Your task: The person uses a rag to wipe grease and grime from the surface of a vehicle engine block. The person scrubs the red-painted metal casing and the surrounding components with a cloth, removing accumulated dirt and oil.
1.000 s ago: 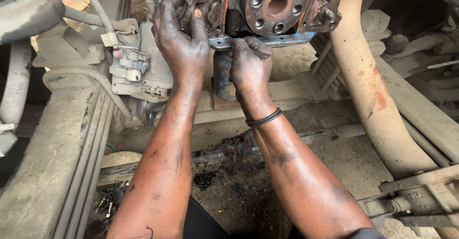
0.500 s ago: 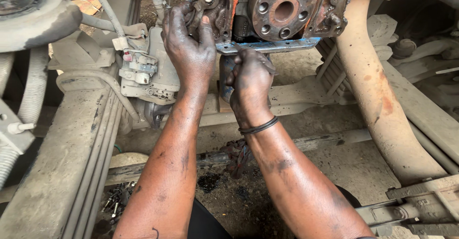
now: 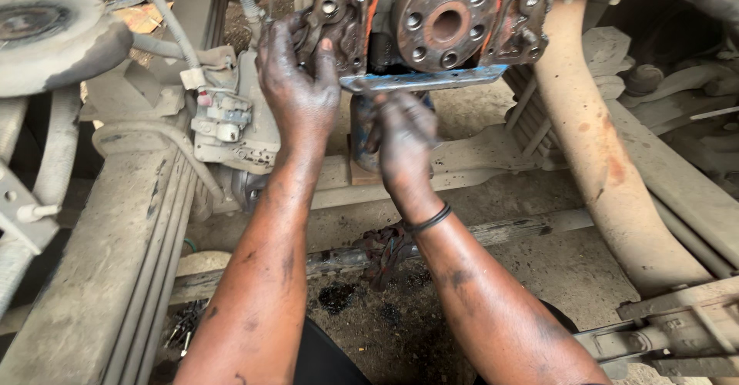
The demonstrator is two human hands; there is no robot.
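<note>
Engine block (image 3: 439, 23) steadied from below, both hands greasy.
Heavy, rigid, slick: left hand (image 3: 296, 85) is spread open at nine o'clock; right hand (image 3: 402, 135) is curled under blue plate (image 3: 423, 79), grip unclear.

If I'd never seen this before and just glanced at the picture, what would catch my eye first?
Most likely the round metal flange ringed with bolt holes, at top centre on a rusty orange engine block. Right below it, two grease-blackened hands are at work: the left hand is pressed against the block's left side, and the right hand is tucked under the blue-grey plate along its bottom edge. A dusty beam runs down the left.
</note>
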